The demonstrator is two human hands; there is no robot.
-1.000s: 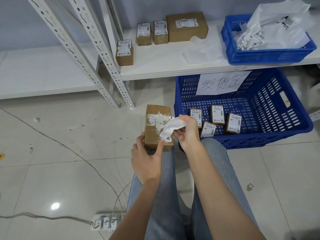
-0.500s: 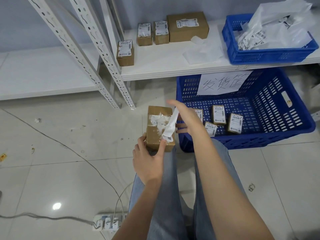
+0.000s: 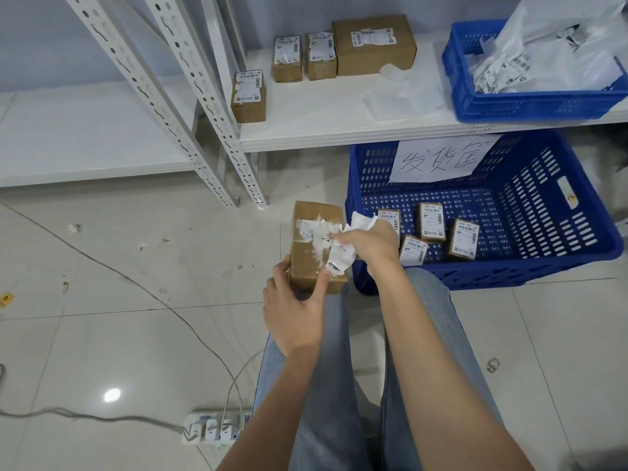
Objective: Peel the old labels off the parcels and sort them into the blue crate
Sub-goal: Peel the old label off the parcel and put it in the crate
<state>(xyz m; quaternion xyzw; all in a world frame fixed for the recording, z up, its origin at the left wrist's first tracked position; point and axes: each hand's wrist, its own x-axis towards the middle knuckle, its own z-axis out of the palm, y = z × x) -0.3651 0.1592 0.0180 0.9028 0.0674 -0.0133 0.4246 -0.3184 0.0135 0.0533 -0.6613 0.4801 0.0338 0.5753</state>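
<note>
Our right fingers pinch the crumpled label, half torn from the parcel; our left hand grips its near end. From those fingers the parcel's long axis runs toward twelve o'clock, and the blue crate lies at three, nearer our right hand.

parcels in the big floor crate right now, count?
4, all on the floor of the blue crate, near its left side: one partly behind the right hand, one, one, one in front. The hand may hide more.
</note>
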